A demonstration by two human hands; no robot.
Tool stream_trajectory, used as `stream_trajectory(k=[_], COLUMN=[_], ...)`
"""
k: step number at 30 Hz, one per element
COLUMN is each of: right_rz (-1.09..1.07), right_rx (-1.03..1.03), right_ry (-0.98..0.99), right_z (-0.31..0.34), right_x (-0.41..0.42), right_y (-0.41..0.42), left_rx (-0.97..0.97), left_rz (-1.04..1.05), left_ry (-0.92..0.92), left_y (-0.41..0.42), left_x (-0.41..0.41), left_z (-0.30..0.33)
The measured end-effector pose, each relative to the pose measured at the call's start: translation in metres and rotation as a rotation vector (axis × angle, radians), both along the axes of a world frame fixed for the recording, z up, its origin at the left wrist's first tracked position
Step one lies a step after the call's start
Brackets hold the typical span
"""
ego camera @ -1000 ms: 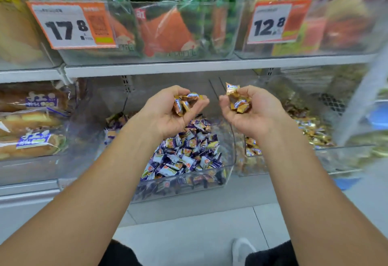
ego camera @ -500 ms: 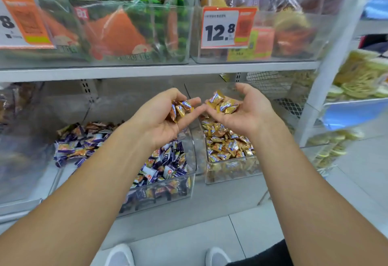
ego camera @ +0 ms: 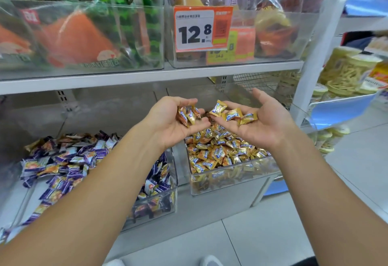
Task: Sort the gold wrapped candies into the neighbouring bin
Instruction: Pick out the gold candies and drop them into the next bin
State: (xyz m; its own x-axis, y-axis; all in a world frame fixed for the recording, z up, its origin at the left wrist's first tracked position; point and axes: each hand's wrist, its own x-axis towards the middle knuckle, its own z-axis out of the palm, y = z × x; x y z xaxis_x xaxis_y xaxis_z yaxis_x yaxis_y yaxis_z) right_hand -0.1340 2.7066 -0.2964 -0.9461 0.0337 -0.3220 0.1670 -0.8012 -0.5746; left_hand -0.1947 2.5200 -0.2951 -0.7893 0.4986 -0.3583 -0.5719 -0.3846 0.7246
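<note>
My left hand (ego camera: 174,123) is cupped palm up and holds a few gold wrapped candies (ego camera: 189,114) under curled fingers. My right hand (ego camera: 260,123) lies flat and palm up, with three gold candies (ego camera: 233,114) resting on its straightened fingers. Both hands hover above the clear right bin (ego camera: 235,178), which is heaped with gold candies (ego camera: 218,150). To the left stands the clear bin (ego camera: 159,207) of purple and white wrapped candies (ego camera: 69,160), with my left forearm across it.
A white shelf edge (ego camera: 147,76) runs just above the hands, carrying clear bins of bagged snacks and a 12.8 price tag (ego camera: 195,28). A white upright post (ego camera: 315,55) and a side rack of yellow snack tubs (ego camera: 344,72) stand right. Grey floor tiles lie below.
My view swung right, from the purple candy bin to the gold one. Both hands moved over the gold bin. My right hand's fingers uncurled and now lie flat under the candies.
</note>
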Motion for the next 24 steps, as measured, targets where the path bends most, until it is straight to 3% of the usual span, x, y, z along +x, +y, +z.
stream_trajectory(k=[10, 16, 21, 24], right_rz=[-0.039, -0.122, -0.061, -0.067], right_rx=[0.198, 0.330, 0.434, 0.657], right_ry=[-0.102, -0.198, -0.183, -0.162], right_z=[-0.007, -0.006, -0.007, -0.009], right_x=[-0.011, -0.015, -0.018, -0.021], right_y=[0.021, 0.021, 0.015, 0.007], left_rx=[-0.061, -0.251, -0.206, -0.254], left_rz=[-0.044, -0.077, -0.157, -0.056], left_ry=[0.039, 0.271, 0.335, 0.402], left_y=[0.024, 0.036, 0.021, 0.009], left_x=[-0.011, -0.012, -0.017, -0.006], left_z=[-0.005, -0.007, -0.007, 0.000])
